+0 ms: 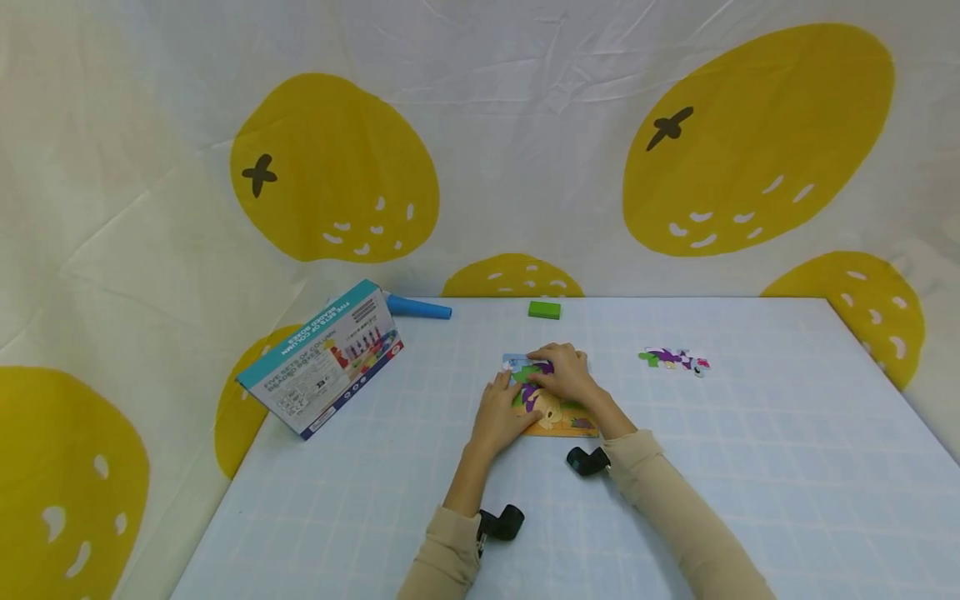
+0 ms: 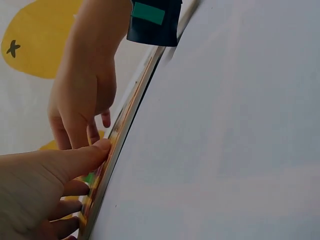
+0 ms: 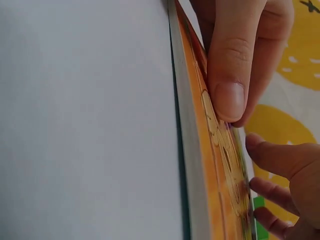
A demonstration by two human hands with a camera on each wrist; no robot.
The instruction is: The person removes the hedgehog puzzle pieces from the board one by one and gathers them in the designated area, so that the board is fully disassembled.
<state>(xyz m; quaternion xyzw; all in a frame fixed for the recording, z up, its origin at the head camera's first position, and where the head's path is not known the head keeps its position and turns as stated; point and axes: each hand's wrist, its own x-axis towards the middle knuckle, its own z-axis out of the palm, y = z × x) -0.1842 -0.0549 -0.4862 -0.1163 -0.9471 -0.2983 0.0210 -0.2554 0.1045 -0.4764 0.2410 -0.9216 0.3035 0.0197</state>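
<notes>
A picture puzzle board point(image 1: 558, 429) with an orange lower part and a cartoon figure lies flat on the table. My left hand point(image 1: 501, 412) rests along its left side, thumb on the lower part of the picture and fingers spread up the edge. Over the upper part is my right hand point(image 1: 568, 375); its thumb point(image 3: 230, 100) and a finger come together on a small puzzle piece, purple at the fingertips and mostly hidden. To the right lies a row of purple, white and green puzzle pieces point(image 1: 675, 359), apart from the board.
A printed cardboard box point(image 1: 322, 367) leans at the left of the table point(image 1: 772, 467). Behind it lies a blue tapered object point(image 1: 420, 308). A green block point(image 1: 544, 310) lies near the back edge. Black wrist cameras point(image 1: 504, 523) stick out beside both forearms.
</notes>
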